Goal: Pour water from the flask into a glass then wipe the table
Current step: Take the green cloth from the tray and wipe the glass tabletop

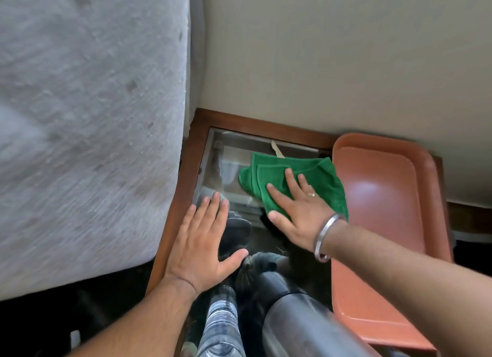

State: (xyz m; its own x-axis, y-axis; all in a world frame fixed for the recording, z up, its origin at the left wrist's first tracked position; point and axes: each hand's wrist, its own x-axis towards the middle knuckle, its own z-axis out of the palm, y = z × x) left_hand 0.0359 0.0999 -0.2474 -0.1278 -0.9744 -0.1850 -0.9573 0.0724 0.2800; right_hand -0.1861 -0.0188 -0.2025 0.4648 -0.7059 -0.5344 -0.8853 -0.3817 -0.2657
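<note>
A folded green cloth [269, 172] lies on the glass top of a small wood-framed table [239, 122]. My right hand [298, 210] presses flat on the cloth, fingers spread, with a ring and a metal bangle at the wrist. My left hand [205, 239] rests flat on the glass near the table's left edge, holding nothing. A dark metal flask [287, 311] stands at the near part of the table, blurred, below my right forearm. No glass for drinking shows in view.
An orange-brown plastic tray [386, 196] covers the right side of the table. A grey mattress or cushion [87, 116] fills the left. A beige wall [332, 50] stands behind the table. The glass reflects my legs.
</note>
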